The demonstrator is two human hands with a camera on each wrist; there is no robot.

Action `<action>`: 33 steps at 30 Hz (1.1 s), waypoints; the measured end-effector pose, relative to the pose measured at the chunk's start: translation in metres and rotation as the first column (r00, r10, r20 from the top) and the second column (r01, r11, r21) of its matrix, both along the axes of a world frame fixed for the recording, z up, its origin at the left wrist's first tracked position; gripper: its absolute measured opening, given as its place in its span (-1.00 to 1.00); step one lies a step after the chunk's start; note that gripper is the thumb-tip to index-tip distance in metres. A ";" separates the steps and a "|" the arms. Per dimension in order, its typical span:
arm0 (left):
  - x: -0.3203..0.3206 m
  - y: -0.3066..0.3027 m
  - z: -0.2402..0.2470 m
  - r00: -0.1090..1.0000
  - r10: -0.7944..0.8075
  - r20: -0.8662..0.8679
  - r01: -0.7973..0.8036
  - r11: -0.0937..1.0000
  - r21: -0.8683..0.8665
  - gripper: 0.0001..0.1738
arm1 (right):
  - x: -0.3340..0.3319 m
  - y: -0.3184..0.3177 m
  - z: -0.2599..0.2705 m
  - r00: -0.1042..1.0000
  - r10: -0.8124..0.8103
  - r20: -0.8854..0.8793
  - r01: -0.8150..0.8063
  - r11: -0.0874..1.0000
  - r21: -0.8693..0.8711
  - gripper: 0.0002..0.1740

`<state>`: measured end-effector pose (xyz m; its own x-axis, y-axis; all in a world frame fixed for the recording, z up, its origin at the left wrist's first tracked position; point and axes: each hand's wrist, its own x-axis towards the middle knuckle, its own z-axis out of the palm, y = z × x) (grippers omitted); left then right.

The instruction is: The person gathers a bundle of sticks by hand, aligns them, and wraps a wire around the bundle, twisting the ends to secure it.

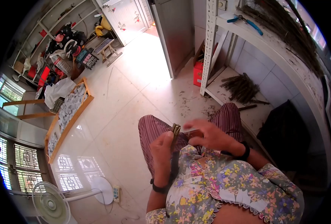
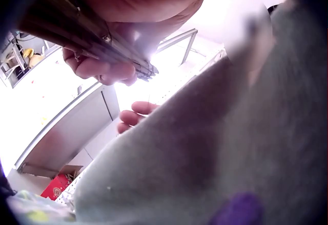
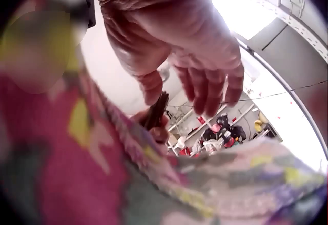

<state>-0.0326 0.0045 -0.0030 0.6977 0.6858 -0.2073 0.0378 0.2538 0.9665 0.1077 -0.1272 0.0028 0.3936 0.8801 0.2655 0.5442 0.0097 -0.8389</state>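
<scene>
A small bundle of brown sticks stands upright in my left hand, whose fingers curl round it. In the left wrist view the bundle runs slantwise through the left hand, its tips close together. Just right of the bundle is my right hand, slightly blurred. The right wrist view shows the right hand with fingers relaxed and apart; a thin dark strand passes near its fingertips, and whether they touch it I cannot tell. The bundle's end appears below that thumb.
A heap of sticks lies on the lower shelf at right, with a black bag nearby. Blue-handled pliers and long stems are on the upper shelf. A fan and a wooden frame of grey pieces are at left.
</scene>
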 end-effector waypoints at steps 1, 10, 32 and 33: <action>0.000 0.000 0.001 1.000 0.001 0.003 -0.001 1.000 -0.006 -0.72 | 0.000 0.000 -0.002 0.994 0.110 -0.026 -0.111 0.992 -0.064 -0.76; 0.007 -0.010 0.008 0.999 0.005 0.040 -0.002 0.997 -0.075 -0.73 | -0.006 0.001 0.010 0.964 0.244 -0.102 -0.188 0.903 0.385 -0.93; 0.007 -0.012 -0.001 0.967 -0.247 0.059 0.252 0.963 -0.101 -0.69 | 0.017 0.007 -0.020 0.079 0.466 -0.881 -0.117 0.882 0.456 -0.65; 0.007 -0.011 -0.003 0.964 -0.257 0.068 0.263 0.958 -0.113 -0.69 | 0.017 0.007 -0.020 0.082 0.465 -0.881 -0.121 0.882 0.455 -0.65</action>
<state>-0.0258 -0.0066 -0.0061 0.8606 0.4514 -0.2358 0.0683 0.3564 0.9318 0.1247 -0.1204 -0.0173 0.1887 0.9781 0.0874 -0.7864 0.2038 -0.5832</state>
